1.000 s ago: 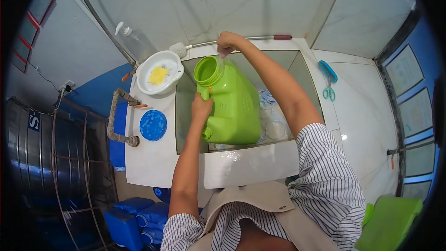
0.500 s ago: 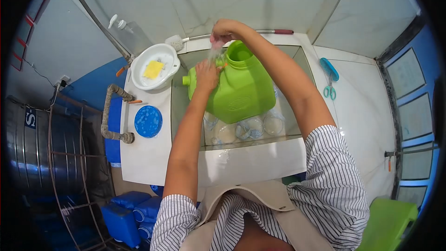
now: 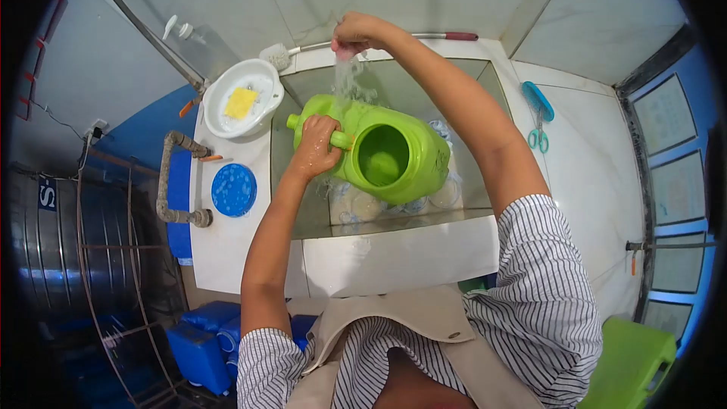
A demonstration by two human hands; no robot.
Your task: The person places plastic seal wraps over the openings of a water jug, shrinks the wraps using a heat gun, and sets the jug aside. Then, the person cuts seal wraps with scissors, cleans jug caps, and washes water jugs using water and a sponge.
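Observation:
A bright green plastic jerrycan (image 3: 386,125) lies tilted over the glass-sided basin, its wide round mouth facing up toward me. My left hand (image 3: 316,148) is wrapped round its handle. Above the can's far side, my right hand (image 3: 357,32) is closed on a small pink piece that looks like a hose end (image 3: 345,53). Water (image 3: 350,82) runs down from it onto the jerrycan. Under the can, the bottom of the basin (image 3: 307,216) holds several round clear lids or containers (image 3: 445,193), partly hidden.
A white bowl (image 3: 210,110) with a yellow sponge (image 3: 241,103) stands at the left. Near it are a blue disc (image 3: 234,190), a pump bottle (image 3: 198,42) and a bent pipe (image 3: 164,182). A long-handled brush (image 3: 276,56) lies behind; scissors (image 3: 538,140) and a teal brush (image 3: 538,100) lie right.
The jerrycan has been turned and tipped, so its mouth has swung down toward me. My left hand has shifted left and down with the handle; my right hand has moved slightly up and left.

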